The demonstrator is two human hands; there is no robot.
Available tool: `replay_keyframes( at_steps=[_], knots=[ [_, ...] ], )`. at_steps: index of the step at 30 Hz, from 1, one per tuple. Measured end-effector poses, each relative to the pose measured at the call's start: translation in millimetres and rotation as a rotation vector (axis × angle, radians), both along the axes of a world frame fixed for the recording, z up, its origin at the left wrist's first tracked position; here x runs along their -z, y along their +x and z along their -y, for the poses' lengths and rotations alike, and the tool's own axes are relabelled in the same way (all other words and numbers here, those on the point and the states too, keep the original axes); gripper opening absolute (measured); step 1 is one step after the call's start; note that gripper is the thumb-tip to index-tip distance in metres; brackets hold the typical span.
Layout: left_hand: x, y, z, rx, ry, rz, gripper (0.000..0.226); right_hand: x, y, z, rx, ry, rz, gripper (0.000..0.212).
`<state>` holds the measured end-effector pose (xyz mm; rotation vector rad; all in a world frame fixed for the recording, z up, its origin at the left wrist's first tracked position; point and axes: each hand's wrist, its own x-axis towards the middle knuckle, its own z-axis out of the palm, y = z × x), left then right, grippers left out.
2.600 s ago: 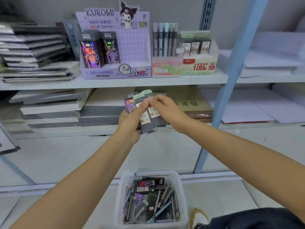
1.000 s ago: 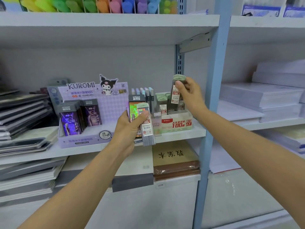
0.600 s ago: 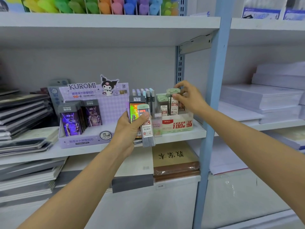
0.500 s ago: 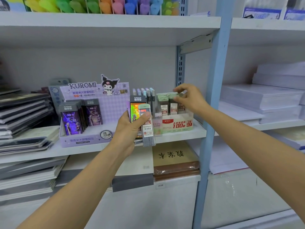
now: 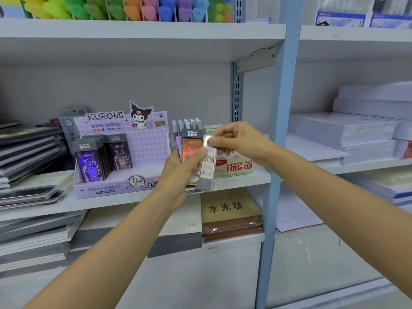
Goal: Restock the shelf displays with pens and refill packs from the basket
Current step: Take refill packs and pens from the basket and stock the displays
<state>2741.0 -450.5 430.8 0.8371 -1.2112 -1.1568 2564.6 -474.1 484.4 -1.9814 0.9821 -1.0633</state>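
While the left hand (image 5: pixel 178 175) gripped upright refill packs (image 5: pixel 192 150) in front of the green display box (image 5: pixel 236 169), the right hand (image 5: pixel 234 141) pinched the top of the grey pack (image 5: pixel 206 172). Its long axis ran vertical; the box lay behind, nearer the right hand.

Under the upper shelf (image 5: pixel 142 39) there is tall open air — room to lift over everything standing on the middle shelf (image 5: pixel 66 204). The purple display box (image 5: pixel 107 189) is filled with dark packs (image 5: pixel 98 159) on its left; its right side is bare, open from above and in front. My left hand (image 5: pixel 176 175) and its fan of packs (image 5: pixel 192 150) stand before the upright pens (image 5: pixel 187 124). My right hand (image 5: pixel 236 141), pinching the grey pack (image 5: pixel 207 175), hides the top of the green-and-white box (image 5: pixel 234 169). Just right of it the blue post (image 5: pixel 278 130) bars sideways travel — paper stacks (image 5: pixel 356 134) beyond. Notebooks (image 5: pixel 29 152) crowd the left end of that shelf, stacked flat.
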Motion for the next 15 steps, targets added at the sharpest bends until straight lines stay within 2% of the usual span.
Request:
replay_keyframes(
  at_steps=[2,5,7,15],
  knots=[
    [-3,1,1,-0.007,0.067,-0.080,0.017,-7,-10,5,0.090,-0.049,0.113,0.015],
    [-6,3,0,0.013,0.054,-0.142,0.018,-23,-28,11,0.224,-0.173,0.311,0.013],
    [-5,6,-1,0.006,0.028,-0.132,0.019,-30,-40,17,0.291,-0.255,0.356,0.005],
    [3,12,-2,0.012,-0.003,-0.072,0.027,-13,-41,39,0.387,-0.333,0.080,0.010]
  ],
)
